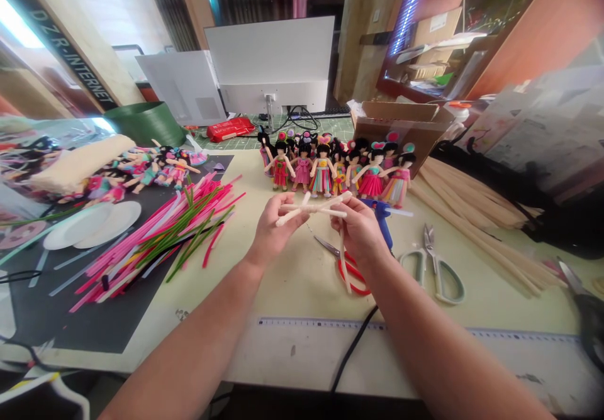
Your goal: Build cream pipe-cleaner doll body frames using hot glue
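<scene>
My left hand (279, 222) pinches the left end of a cream pipe-cleaner shape (312, 209), whose pieces cross one another above the table. On the other side my right hand (359, 225) grips the same shape, and one cream strand hangs down from it. Beneath my right hand lie red-handled scissors (356, 276), partly hidden by the hand and strand. A blue glue gun (384, 222) is just behind my right wrist. Several small dolls (323, 171) in colourful dresses stand in rows beyond my hands.
Pink and green pipe cleaners (165, 234) and white plates (94, 224) lie left. Grey-handled scissors (430, 259), cream strips (481, 231) and a cardboard box (401, 118) are right. A ruler (321, 323) and black cable (353, 346) lie near the front; a monitor (271, 55) stands behind.
</scene>
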`<control>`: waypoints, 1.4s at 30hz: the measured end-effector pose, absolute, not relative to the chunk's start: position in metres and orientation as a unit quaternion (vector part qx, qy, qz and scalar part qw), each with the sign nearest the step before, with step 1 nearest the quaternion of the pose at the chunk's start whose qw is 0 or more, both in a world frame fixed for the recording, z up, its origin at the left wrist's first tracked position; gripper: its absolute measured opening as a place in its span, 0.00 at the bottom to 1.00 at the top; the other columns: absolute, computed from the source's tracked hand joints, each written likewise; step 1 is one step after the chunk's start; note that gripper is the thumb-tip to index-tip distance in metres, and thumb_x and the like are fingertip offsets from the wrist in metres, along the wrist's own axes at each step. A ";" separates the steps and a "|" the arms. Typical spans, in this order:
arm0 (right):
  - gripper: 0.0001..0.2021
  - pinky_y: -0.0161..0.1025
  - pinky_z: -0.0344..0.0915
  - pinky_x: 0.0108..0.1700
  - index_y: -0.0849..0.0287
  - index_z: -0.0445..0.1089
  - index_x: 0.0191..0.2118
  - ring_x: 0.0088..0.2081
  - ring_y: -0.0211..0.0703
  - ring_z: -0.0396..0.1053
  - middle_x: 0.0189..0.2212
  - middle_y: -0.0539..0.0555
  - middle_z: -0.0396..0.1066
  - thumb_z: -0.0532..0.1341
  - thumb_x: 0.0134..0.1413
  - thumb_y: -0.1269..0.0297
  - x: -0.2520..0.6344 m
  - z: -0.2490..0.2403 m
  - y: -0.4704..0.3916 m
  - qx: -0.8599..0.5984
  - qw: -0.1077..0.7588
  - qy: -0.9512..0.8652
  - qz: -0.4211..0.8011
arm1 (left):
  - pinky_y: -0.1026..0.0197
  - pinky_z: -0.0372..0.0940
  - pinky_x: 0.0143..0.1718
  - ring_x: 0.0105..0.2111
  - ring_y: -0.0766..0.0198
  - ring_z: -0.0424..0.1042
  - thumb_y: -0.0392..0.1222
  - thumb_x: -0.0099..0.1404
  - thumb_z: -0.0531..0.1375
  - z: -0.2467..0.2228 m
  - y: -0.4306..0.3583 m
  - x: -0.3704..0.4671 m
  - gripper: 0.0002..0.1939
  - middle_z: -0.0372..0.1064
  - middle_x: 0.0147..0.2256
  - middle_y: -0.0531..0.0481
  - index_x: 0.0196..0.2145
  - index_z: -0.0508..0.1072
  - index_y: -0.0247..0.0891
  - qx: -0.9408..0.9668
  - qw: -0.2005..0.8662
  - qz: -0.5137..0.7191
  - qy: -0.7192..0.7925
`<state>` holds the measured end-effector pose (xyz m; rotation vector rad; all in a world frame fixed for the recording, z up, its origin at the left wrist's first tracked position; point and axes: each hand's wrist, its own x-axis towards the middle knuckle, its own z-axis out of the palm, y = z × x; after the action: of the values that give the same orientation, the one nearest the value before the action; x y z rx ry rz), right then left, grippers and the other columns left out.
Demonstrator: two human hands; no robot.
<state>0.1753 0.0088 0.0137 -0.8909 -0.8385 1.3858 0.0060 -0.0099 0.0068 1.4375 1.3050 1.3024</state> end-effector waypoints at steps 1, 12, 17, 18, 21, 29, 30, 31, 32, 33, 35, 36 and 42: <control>0.07 0.32 0.51 0.23 0.59 0.69 0.23 0.20 0.31 0.54 0.18 0.47 0.62 0.68 0.39 0.66 0.175 0.014 0.008 -0.383 0.604 -0.364 0.596 | 0.62 0.63 0.39 0.41 0.61 0.70 0.52 0.54 0.67 0.006 -0.008 0.005 0.28 0.70 0.45 0.47 0.50 0.68 0.43 0.525 0.439 0.511 0.519; 0.06 0.34 0.54 0.27 0.58 0.70 0.27 0.22 0.32 0.57 0.20 0.46 0.64 0.67 0.46 0.63 0.171 0.010 0.004 -0.365 0.604 -0.427 0.566 | 0.67 0.64 0.29 0.26 0.72 0.69 0.53 0.55 0.67 0.002 -0.009 0.017 0.20 0.72 0.32 0.50 0.40 0.75 0.36 0.315 0.746 0.485 0.329; 0.05 0.33 0.53 0.25 0.58 0.71 0.28 0.22 0.31 0.57 0.20 0.46 0.63 0.66 0.48 0.63 0.169 0.009 0.002 -0.356 0.589 -0.447 0.572 | 0.70 0.61 0.25 0.23 0.74 0.66 0.49 0.51 0.70 0.002 -0.008 0.019 0.19 0.70 0.28 0.53 0.35 0.74 0.32 0.287 0.734 0.510 0.344; 0.05 0.33 0.53 0.26 0.58 0.71 0.28 0.22 0.31 0.57 0.20 0.46 0.64 0.66 0.47 0.64 0.168 0.009 0.002 -0.357 0.587 -0.448 0.572 | 0.70 0.61 0.25 0.23 0.74 0.66 0.48 0.51 0.70 0.001 -0.007 0.019 0.18 0.69 0.27 0.53 0.33 0.74 0.32 0.283 0.732 0.515 0.345; 0.07 0.33 0.54 0.26 0.59 0.71 0.27 0.22 0.31 0.57 0.20 0.46 0.64 0.68 0.45 0.63 0.166 0.010 0.001 -0.372 0.577 -0.443 0.577 | 0.70 0.60 0.25 0.22 0.75 0.64 0.45 0.51 0.71 0.000 -0.006 0.019 0.15 0.67 0.24 0.55 0.30 0.72 0.33 0.284 0.721 0.528 0.348; 0.12 0.32 0.50 0.22 0.61 0.68 0.22 0.19 0.30 0.54 0.16 0.45 0.60 0.70 0.41 0.60 0.166 0.009 0.001 -0.420 0.553 -0.387 0.607 | 0.67 0.58 0.26 0.23 0.73 0.62 0.43 0.54 0.68 0.002 -0.006 0.016 0.11 0.63 0.23 0.56 0.28 0.71 0.35 0.416 0.604 0.559 0.386; 0.12 0.32 0.49 0.22 0.61 0.68 0.22 0.19 0.30 0.54 0.16 0.45 0.60 0.70 0.41 0.60 0.166 0.009 0.002 -0.421 0.546 -0.380 0.617 | 0.66 0.59 0.27 0.24 0.72 0.62 0.43 0.54 0.68 0.002 -0.006 0.015 0.10 0.63 0.23 0.56 0.29 0.72 0.35 0.443 0.578 0.558 0.398; 0.12 0.32 0.49 0.22 0.61 0.68 0.23 0.19 0.30 0.54 0.16 0.45 0.60 0.70 0.40 0.60 0.167 0.009 0.002 -0.421 0.538 -0.373 0.628 | 0.65 0.60 0.29 0.25 0.71 0.63 0.44 0.55 0.67 0.002 -0.006 0.013 0.10 0.63 0.23 0.55 0.29 0.72 0.36 0.475 0.547 0.554 0.410; 0.12 0.32 0.49 0.21 0.61 0.69 0.24 0.19 0.30 0.54 0.16 0.45 0.60 0.70 0.40 0.60 0.168 0.009 0.002 -0.421 0.531 -0.367 0.637 | 0.65 0.61 0.30 0.26 0.70 0.64 0.44 0.56 0.66 0.002 -0.006 0.012 0.10 0.64 0.24 0.55 0.30 0.73 0.36 0.508 0.514 0.548 0.422; 0.12 0.31 0.49 0.21 0.61 0.69 0.25 0.19 0.30 0.55 0.16 0.45 0.61 0.71 0.39 0.60 0.168 0.009 0.003 -0.423 0.523 -0.361 0.646 | 0.64 0.61 0.31 0.27 0.69 0.65 0.45 0.57 0.66 0.002 -0.006 0.010 0.09 0.65 0.25 0.54 0.31 0.74 0.36 0.543 0.478 0.539 0.432; 0.13 0.31 0.49 0.20 0.61 0.69 0.25 0.19 0.30 0.55 0.16 0.45 0.61 0.71 0.37 0.61 0.170 0.009 0.004 -0.431 0.509 -0.346 0.660 | 0.63 0.62 0.33 0.29 0.67 0.66 0.45 0.59 0.64 0.001 -0.006 0.007 0.09 0.68 0.28 0.52 0.32 0.74 0.37 0.610 0.404 0.523 0.439; 0.13 0.31 0.49 0.20 0.61 0.69 0.26 0.19 0.30 0.55 0.16 0.45 0.61 0.72 0.36 0.62 0.170 0.009 0.004 -0.434 0.501 -0.338 0.668 | 0.62 0.62 0.34 0.30 0.66 0.67 0.45 0.61 0.63 0.001 -0.006 0.006 0.08 0.68 0.30 0.51 0.33 0.74 0.37 0.642 0.364 0.517 0.433; 0.15 0.29 0.48 0.19 0.61 0.67 0.26 0.19 0.29 0.55 0.17 0.46 0.61 0.73 0.34 0.61 0.173 0.006 0.008 -0.427 0.475 -0.316 0.702 | 0.61 0.60 0.37 0.35 0.62 0.67 0.39 0.67 0.56 0.004 -0.008 -0.001 0.05 0.68 0.33 0.48 0.35 0.72 0.39 0.795 0.127 0.446 0.391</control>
<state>0.1727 0.0085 0.0059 -1.0437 -0.7716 1.7163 -0.0013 -0.0078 0.0044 2.3135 1.1368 1.2994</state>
